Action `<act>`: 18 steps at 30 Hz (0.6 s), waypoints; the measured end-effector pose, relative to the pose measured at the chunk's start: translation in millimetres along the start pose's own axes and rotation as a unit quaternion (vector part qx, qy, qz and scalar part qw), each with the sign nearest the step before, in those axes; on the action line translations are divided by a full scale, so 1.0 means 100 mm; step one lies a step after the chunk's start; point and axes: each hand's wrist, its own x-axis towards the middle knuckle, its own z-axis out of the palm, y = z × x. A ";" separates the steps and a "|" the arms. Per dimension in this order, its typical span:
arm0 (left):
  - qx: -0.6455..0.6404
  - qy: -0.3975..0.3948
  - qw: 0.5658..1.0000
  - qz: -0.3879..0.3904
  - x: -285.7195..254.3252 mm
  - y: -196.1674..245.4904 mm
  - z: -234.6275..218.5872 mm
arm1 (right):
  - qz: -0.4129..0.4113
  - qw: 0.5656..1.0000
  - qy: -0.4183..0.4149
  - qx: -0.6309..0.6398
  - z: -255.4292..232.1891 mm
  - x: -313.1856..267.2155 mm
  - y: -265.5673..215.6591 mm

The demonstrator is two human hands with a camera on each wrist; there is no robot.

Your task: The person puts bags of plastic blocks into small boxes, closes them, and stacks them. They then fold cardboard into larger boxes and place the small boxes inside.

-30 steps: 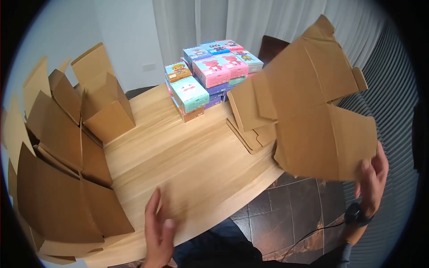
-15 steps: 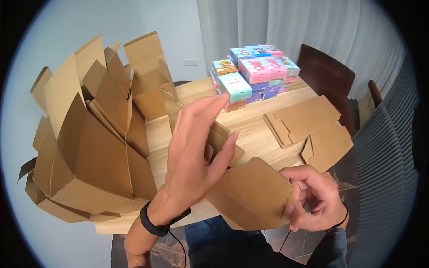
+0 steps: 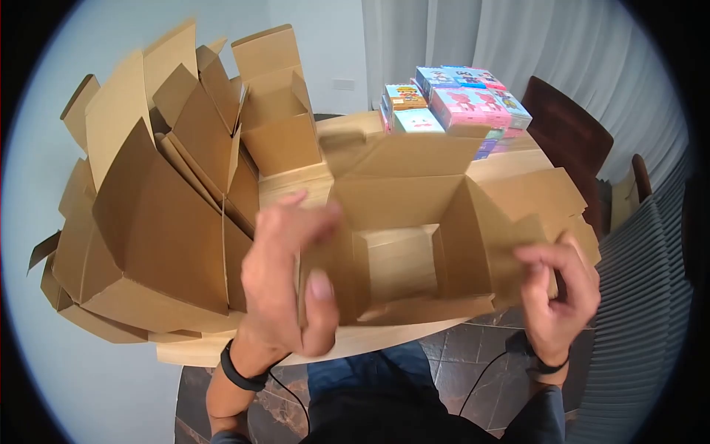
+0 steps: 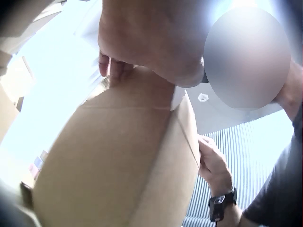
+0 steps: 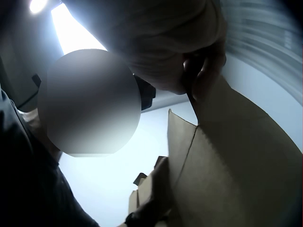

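A brown cardboard box [image 3: 403,200] stands opened out in front of me, its flaps up and the wooden tabletop visible through its open bottom. At its left side, my left hand [image 3: 277,274] grips a flap, the thumb on the inner side. The left wrist view shows its fingers curled at the top edge of that cardboard [image 4: 118,142]. On the opposite side my right hand [image 3: 562,292] pinches the right flap between thumb and curled fingers, also seen from below in the right wrist view. Both hands are slightly blurred.
Several opened cardboard boxes [image 3: 159,222] crowd the table's left side. Colourful small boxes [image 3: 470,107] are stacked at the back. Flat folded cardboard [image 3: 551,192] lies at the right of the table [image 3: 200,355]. A dark chair [image 3: 566,126] stands beyond.
The flat cardboard first lifted by the right hand has come round to the front and been spread into a square box. The left hand has moved from beside the table edge onto its left flap.
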 end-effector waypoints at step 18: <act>-0.319 0.196 0.876 -0.303 -0.32 -0.10 0.14 | 0.126 0.945 -0.167 0.251 0.48 -0.48 0.08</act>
